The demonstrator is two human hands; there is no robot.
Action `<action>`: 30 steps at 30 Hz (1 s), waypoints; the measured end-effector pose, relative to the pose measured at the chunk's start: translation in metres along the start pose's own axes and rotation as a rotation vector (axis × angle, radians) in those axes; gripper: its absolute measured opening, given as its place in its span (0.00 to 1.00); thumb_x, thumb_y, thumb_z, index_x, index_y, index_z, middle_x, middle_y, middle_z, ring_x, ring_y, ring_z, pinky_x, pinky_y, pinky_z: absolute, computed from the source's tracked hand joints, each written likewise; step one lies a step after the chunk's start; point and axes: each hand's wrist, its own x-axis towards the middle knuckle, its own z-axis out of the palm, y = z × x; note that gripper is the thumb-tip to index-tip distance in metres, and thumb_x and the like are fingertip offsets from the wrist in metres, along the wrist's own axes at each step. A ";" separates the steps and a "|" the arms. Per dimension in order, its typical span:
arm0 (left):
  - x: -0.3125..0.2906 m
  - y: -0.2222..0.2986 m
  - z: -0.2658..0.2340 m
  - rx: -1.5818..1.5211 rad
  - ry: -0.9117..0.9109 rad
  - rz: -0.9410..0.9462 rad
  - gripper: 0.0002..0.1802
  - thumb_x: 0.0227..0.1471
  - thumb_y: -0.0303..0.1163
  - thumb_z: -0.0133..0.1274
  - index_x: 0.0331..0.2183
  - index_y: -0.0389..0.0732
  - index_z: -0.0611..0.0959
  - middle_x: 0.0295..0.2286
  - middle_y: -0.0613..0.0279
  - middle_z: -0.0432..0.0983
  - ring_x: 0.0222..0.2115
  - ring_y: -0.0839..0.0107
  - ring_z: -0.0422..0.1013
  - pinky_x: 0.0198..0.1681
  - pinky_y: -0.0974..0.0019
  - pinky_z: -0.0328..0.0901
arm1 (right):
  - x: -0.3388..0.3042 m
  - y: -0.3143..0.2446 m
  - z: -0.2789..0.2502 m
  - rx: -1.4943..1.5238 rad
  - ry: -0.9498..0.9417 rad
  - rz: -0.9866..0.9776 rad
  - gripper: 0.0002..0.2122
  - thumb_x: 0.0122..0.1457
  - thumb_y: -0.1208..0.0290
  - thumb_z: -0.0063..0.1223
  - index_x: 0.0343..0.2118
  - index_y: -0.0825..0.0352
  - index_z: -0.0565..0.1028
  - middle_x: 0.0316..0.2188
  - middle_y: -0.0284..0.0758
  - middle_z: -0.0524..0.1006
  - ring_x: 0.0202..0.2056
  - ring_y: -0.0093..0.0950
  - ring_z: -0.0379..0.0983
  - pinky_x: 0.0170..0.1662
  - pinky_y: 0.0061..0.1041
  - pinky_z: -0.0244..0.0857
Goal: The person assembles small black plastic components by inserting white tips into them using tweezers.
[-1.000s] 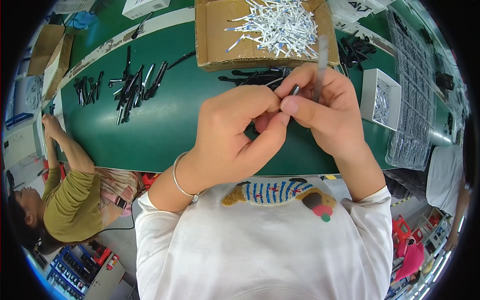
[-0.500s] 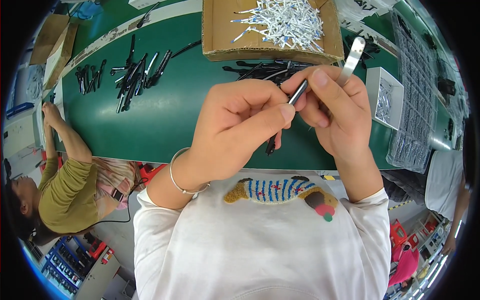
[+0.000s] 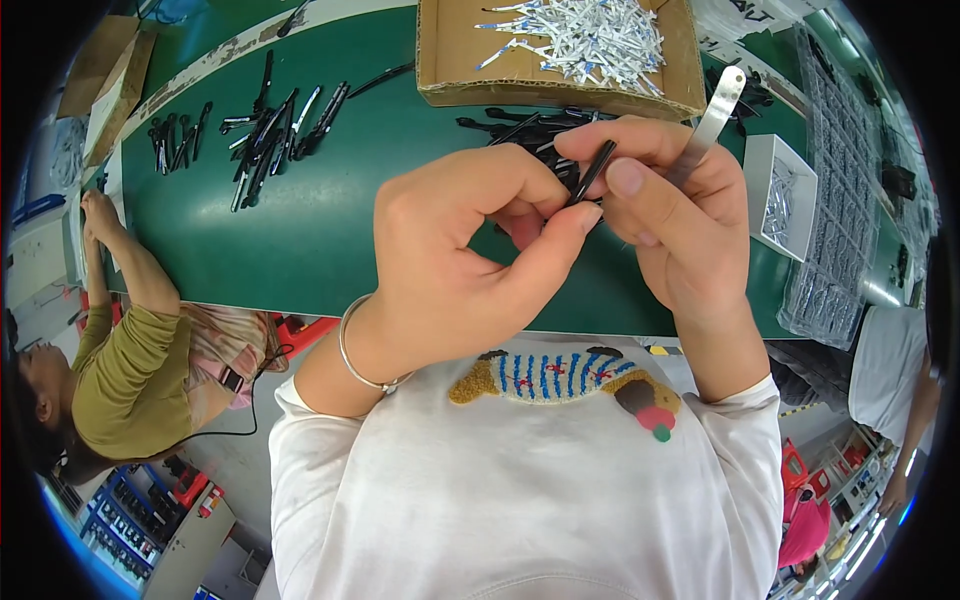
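Between thumb and fingers, my left hand [image 3: 465, 250] pinches a slim black strip-like part [image 3: 597, 168], tilted with its upper end to the right. My right hand [image 3: 690, 220] is closed around a flat silver metal tool [image 3: 714, 115] with a rounded, holed end; its lower end is hidden in the hand. The right thumb and forefinger are close to the part's upper end; whether they touch it I cannot tell. Behind my hands lies a pile of similar black parts [image 3: 520, 128], partly covered by them.
An open cardboard box [image 3: 560, 95] holds many small white-and-blue strips. A white box [image 3: 800, 215] with small metallic pieces stands at right, beside clear plastic trays [image 3: 835, 200]. More black parts [image 3: 265, 150] lie left on the green table [image 3: 320, 250]. A person [image 3: 130, 370] sits at left.
The black part has turned within my fingers, and its lower end no longer shows below my left hand. My left hand has shifted slightly left; the metal tool has moved slightly right.
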 end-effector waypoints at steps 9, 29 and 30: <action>-0.002 -0.012 -0.007 -0.058 -0.073 -0.028 0.06 0.42 0.22 0.60 0.25 0.33 0.77 0.20 0.63 0.73 0.19 0.78 0.68 0.23 0.77 0.62 | 0.006 0.008 -0.005 0.036 0.000 0.044 0.07 0.53 0.78 0.53 0.35 0.71 0.77 0.31 0.34 0.78 0.28 0.15 0.69 0.30 0.12 0.60; -0.006 -0.090 -0.120 1.169 0.251 0.090 0.06 0.36 0.25 0.59 0.25 0.39 0.82 0.25 0.62 0.72 0.30 0.62 0.66 0.35 0.62 0.63 | -0.024 0.025 -0.065 -1.243 0.352 -0.234 0.10 0.49 0.82 0.51 0.36 0.70 0.77 0.28 0.32 0.71 0.20 0.15 0.58 0.19 0.14 0.48; -0.007 -0.090 -0.120 1.170 0.243 0.071 0.06 0.37 0.23 0.58 0.25 0.38 0.81 0.26 0.61 0.73 0.29 0.61 0.67 0.35 0.63 0.63 | -0.025 0.027 -0.067 -1.213 0.357 -0.254 0.09 0.49 0.83 0.51 0.34 0.69 0.78 0.28 0.32 0.71 0.20 0.15 0.58 0.18 0.14 0.48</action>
